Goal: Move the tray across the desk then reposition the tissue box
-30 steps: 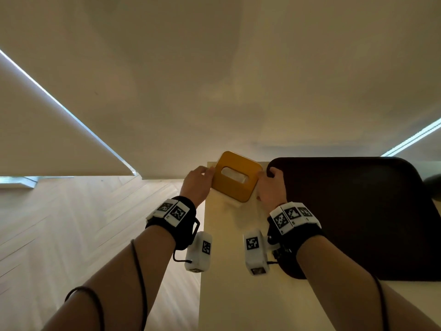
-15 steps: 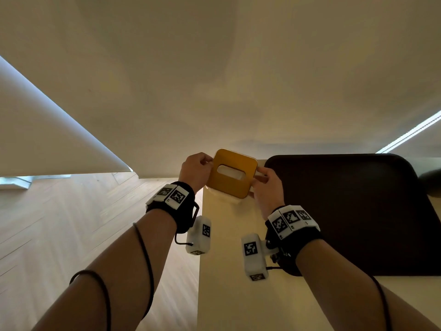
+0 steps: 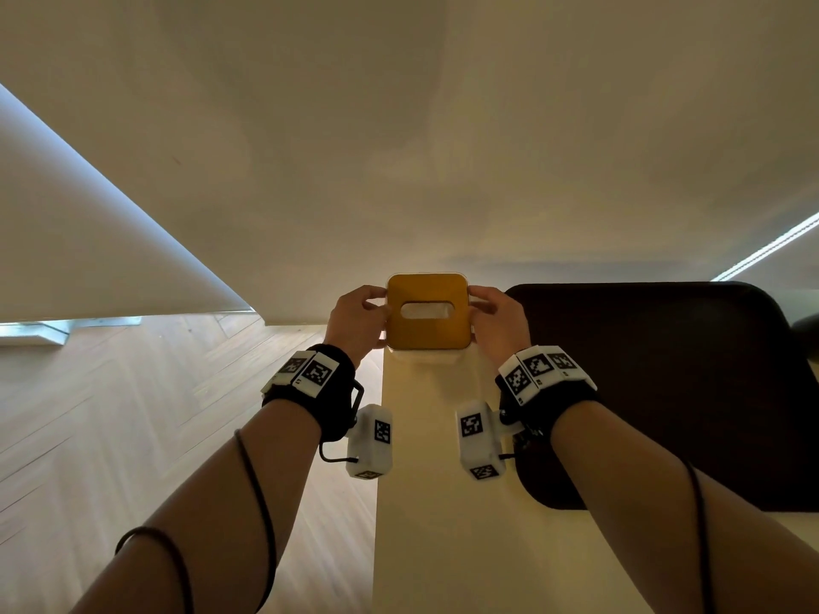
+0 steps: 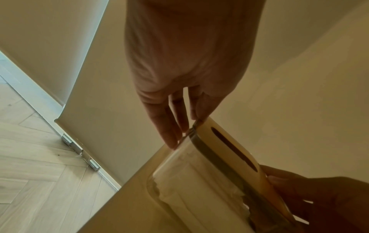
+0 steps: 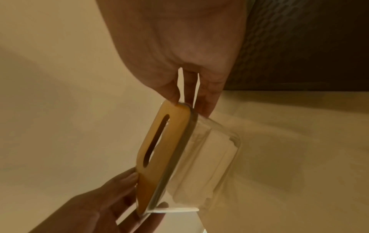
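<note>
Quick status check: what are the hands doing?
Left hand and right hand grip tissue box by its sides. Box at desk corner. Dark tray alongside, right.

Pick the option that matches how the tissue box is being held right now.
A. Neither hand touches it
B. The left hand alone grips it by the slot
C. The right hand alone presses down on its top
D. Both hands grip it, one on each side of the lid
D: in the head view the left hand and the right hand grip opposite sides of the tissue box by its amber lid.
</note>
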Motion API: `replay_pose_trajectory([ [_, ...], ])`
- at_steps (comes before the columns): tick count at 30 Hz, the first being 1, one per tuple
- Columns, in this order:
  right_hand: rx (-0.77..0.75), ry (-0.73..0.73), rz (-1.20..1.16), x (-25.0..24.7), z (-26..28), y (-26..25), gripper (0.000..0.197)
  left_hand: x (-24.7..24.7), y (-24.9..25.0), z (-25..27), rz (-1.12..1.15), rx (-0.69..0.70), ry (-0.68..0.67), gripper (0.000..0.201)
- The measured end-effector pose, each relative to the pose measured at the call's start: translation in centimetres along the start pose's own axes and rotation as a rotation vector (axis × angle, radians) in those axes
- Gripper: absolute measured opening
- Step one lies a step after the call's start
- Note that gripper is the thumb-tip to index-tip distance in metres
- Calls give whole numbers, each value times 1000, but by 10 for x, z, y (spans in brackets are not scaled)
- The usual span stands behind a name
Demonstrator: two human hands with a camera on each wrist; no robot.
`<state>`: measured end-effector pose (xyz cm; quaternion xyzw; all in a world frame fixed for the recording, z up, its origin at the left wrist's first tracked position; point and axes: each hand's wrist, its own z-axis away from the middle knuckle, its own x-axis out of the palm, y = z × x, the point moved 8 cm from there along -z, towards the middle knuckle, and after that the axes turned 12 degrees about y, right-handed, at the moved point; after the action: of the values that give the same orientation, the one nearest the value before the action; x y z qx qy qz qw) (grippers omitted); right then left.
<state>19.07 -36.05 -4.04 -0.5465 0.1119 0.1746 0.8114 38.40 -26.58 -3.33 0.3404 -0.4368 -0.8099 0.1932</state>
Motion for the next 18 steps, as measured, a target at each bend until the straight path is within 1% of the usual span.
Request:
replay_pose_trajectory([
  [9,-41,-38,38,0,-3,-2,39,0,-2,1,6,8,7,31],
  [18,-59,-38,38,0,-2,-6,39,1,0,0,34,7,1,29],
])
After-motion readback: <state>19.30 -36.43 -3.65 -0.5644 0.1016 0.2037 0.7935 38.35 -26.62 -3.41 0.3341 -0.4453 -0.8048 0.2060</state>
